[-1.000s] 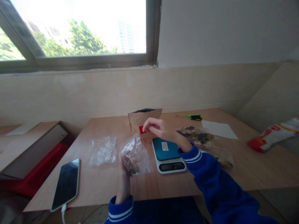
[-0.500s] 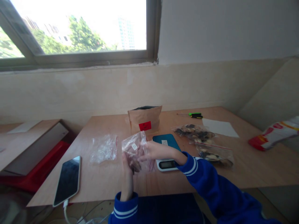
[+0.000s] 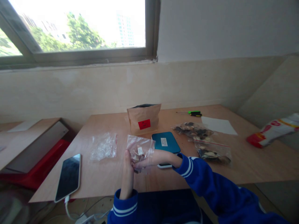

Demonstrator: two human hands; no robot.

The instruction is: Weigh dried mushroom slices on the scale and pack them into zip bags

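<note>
A small clear zip bag [image 3: 146,144] with a white label and dark dried pieces near its bottom is held up over the near middle of the table. My left hand [image 3: 128,165] grips its left edge, thumb upward. My right hand [image 3: 155,158] reaches in from the right and closes on the lower part of the bag; plastic blurs some of its fingers. Just behind my right hand lies a kitchen scale [image 3: 169,141] with a blue top, its display mostly covered by that hand. Behind the bag stands a brown paper pouch [image 3: 137,116], its top open.
Left are a pile of clear plastic bags [image 3: 104,147] and a phone [image 3: 68,177] on a cable. To the right lie filled bags of dried pieces [image 3: 212,154], white paper [image 3: 219,125], screwdrivers [image 3: 195,114] and a red-white bottle [image 3: 268,132].
The bag has turned so its label side stands upright, slightly further right. My right hand has moved down from the bag's upper side to its lower part, uncovering more of the blue scale top.
</note>
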